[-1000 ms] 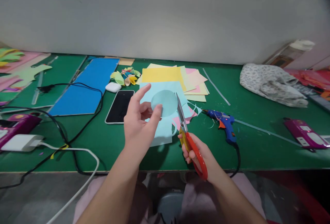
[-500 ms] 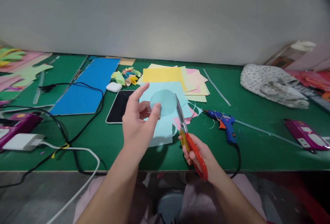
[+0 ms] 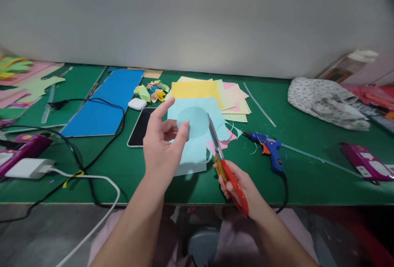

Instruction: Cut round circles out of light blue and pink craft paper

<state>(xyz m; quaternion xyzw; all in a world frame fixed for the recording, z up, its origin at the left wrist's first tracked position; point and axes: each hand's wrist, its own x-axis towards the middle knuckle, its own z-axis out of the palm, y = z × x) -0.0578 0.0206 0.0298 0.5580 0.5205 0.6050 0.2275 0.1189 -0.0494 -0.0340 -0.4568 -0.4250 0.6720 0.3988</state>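
Note:
Between the thumb and fingers of my left hand (image 3: 166,135) is a light blue paper circle (image 3: 195,119), held up above the table. My right hand (image 3: 235,181) grips a pair of scissors (image 3: 222,152) with red and yellow handles. Their blades point up and away, look closed, and lie close to the circle's right edge; whether they touch it I cannot tell. Beneath the circle lie light blue paper sheets (image 3: 192,162). Curled blue offcuts and pink paper scraps (image 3: 223,146) are just right of them.
A blue glue gun (image 3: 267,146) with a cord lies to the right. Yellow paper (image 3: 193,89) tops a stack behind. A phone (image 3: 140,129), an earbud case (image 3: 137,103) and a blue board (image 3: 104,105) are left. Cables (image 3: 106,179) cross the left front edge. A patterned cloth (image 3: 323,103) sits far right.
My left hand and the paper circle have shifted slightly to the left. The scissors stay gripped in my right hand, their tips moved a little left.

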